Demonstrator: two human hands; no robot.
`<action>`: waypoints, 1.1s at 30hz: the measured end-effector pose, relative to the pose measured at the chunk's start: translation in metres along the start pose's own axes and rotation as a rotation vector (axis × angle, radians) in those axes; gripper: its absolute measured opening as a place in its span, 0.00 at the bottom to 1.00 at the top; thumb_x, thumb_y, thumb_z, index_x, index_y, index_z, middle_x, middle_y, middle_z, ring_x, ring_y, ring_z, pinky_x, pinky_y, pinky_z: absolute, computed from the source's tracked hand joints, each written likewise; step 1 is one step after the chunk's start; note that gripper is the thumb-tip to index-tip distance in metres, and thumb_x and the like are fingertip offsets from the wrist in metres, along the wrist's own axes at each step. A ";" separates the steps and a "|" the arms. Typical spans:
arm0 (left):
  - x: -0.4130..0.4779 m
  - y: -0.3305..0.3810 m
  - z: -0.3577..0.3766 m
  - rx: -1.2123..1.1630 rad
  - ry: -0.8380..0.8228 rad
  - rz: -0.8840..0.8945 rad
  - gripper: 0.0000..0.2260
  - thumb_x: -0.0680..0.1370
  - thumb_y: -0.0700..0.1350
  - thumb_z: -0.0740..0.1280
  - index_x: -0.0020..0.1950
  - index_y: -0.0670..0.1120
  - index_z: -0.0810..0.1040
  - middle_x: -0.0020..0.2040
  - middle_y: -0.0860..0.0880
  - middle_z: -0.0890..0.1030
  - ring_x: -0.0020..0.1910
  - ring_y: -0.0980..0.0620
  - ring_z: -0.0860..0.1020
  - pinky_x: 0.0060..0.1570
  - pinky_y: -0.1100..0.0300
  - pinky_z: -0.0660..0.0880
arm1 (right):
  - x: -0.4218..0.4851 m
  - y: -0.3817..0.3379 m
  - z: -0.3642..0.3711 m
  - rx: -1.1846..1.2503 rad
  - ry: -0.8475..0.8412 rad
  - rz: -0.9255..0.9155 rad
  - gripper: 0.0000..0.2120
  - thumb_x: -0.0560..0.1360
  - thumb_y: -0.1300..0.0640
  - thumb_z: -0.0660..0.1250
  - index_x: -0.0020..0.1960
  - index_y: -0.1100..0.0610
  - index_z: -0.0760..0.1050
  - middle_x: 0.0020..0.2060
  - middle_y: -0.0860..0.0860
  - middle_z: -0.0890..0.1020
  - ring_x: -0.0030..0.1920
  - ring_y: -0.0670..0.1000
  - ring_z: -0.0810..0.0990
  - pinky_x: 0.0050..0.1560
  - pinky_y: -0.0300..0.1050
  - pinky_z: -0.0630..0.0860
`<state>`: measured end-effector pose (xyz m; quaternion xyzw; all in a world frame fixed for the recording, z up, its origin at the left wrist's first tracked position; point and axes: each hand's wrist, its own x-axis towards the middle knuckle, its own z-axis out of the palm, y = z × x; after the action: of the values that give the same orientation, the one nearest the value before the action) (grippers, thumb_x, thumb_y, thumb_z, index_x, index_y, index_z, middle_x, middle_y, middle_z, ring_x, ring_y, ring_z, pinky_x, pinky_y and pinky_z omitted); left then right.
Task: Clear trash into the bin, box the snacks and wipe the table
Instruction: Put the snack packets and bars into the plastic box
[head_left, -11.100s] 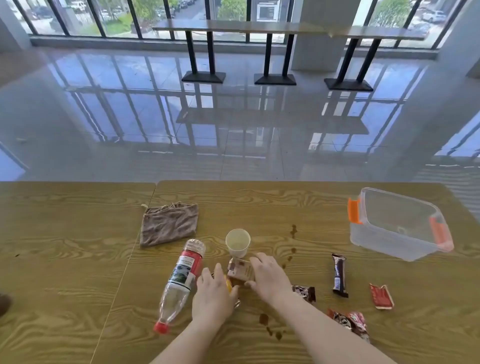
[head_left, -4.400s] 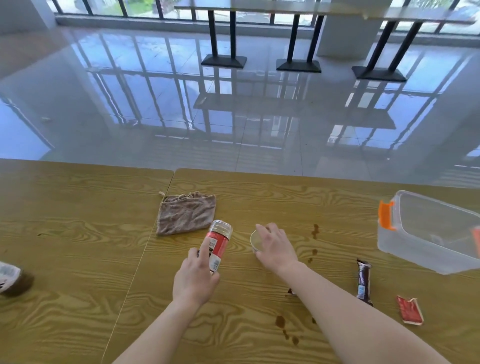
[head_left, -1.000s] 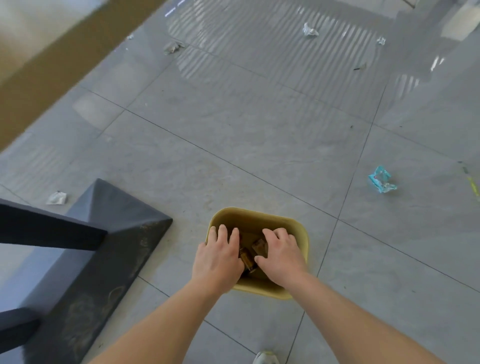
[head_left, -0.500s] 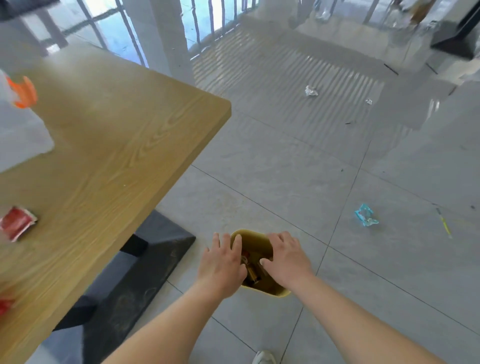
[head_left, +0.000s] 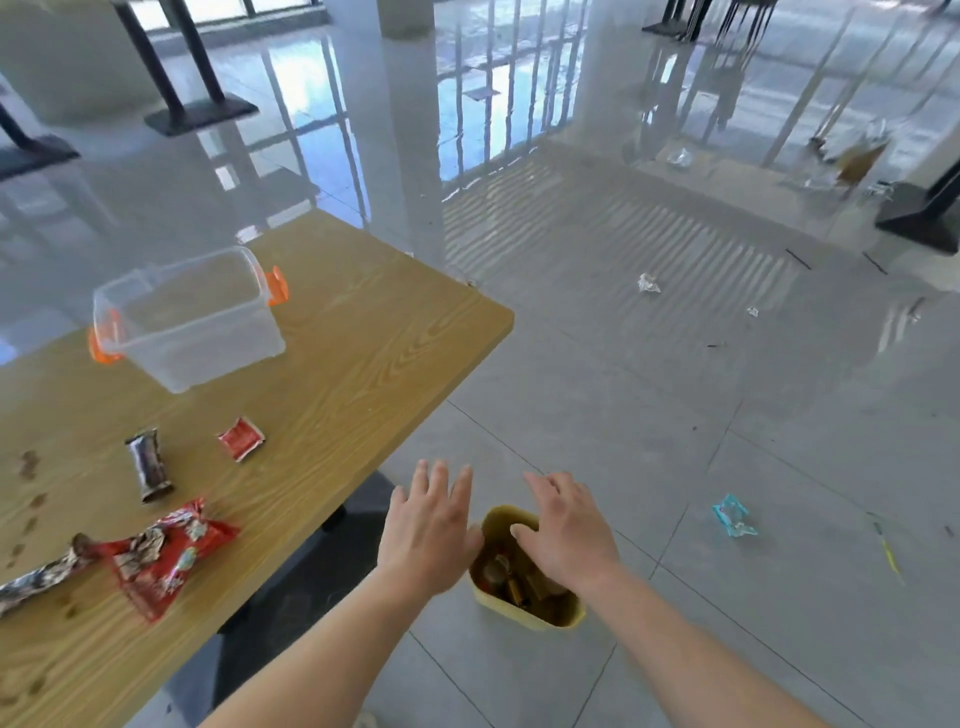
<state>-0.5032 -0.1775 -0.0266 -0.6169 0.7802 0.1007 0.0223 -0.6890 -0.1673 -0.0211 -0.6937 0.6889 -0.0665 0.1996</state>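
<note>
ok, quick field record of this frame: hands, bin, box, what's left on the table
left hand: open, empty, above bin
right hand: open, empty, above bin
bin: yellow, on floor, trash inside
box: clear, orange latches, no lid, looks empty
on table: dark bar, small red packet, red wrapper, brown stains
wiped: no

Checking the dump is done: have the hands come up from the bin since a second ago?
Yes. Both hands, left and right, are open and higher above the yellow bin.
</note>
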 end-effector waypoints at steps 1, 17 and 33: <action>-0.005 -0.002 -0.008 -0.008 0.017 -0.013 0.32 0.80 0.61 0.56 0.79 0.51 0.50 0.79 0.43 0.58 0.79 0.40 0.54 0.73 0.40 0.63 | -0.001 -0.006 -0.007 -0.003 0.008 -0.020 0.26 0.76 0.44 0.67 0.70 0.49 0.64 0.63 0.51 0.71 0.61 0.53 0.70 0.55 0.47 0.75; -0.075 -0.146 -0.130 -0.089 0.309 -0.255 0.32 0.79 0.60 0.59 0.79 0.50 0.53 0.79 0.44 0.60 0.78 0.43 0.58 0.72 0.45 0.66 | 0.052 -0.181 -0.065 0.005 0.101 -0.319 0.29 0.75 0.46 0.70 0.72 0.54 0.68 0.65 0.53 0.74 0.66 0.56 0.71 0.64 0.50 0.72; -0.072 -0.317 -0.174 -0.157 0.350 -0.492 0.30 0.79 0.57 0.62 0.78 0.48 0.59 0.76 0.42 0.64 0.76 0.44 0.61 0.65 0.46 0.70 | 0.144 -0.337 -0.043 0.035 0.026 -0.328 0.29 0.75 0.46 0.70 0.73 0.55 0.68 0.69 0.55 0.73 0.67 0.58 0.72 0.64 0.52 0.72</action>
<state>-0.1644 -0.2103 0.1140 -0.7949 0.5895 0.0444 -0.1366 -0.3859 -0.3261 0.1165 -0.7924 0.5676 -0.1193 0.1889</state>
